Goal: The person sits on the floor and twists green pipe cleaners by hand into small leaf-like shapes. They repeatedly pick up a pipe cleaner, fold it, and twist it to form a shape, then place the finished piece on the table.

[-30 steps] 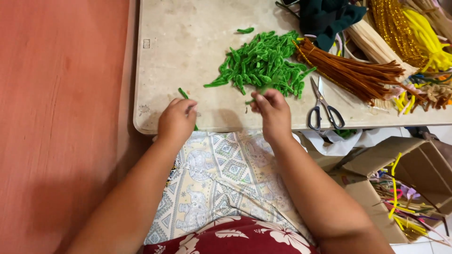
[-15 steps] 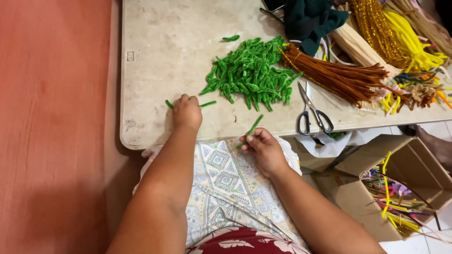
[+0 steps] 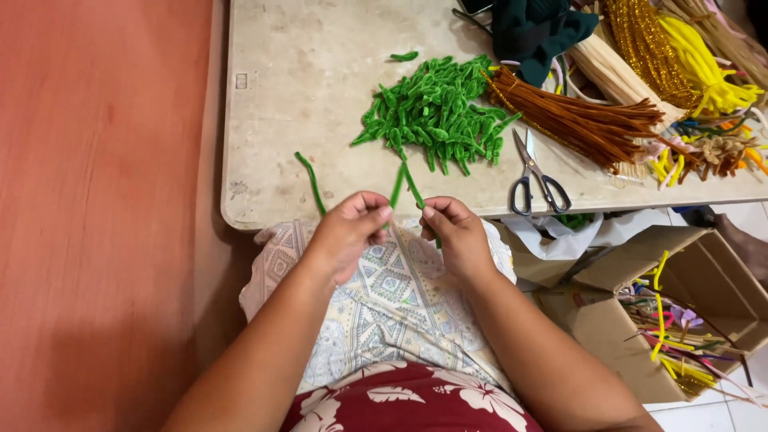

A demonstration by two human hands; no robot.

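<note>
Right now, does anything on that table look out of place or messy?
Mostly tidy. One small green piece lies apart from the green pile, and a loose green pipe cleaner hangs over the table edge beside the left hand.

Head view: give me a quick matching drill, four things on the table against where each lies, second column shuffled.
Things:
1. scissors
2. green pile
3. brown bundle
4. yellow bundle

Places:
A. far right corner of the table
B. between the green pile and the yellow bundle
C. table's near edge, right of both hands
D. middle of the table, beyond the hands

Pairs: 1-C, 2-D, 3-B, 4-A
</note>
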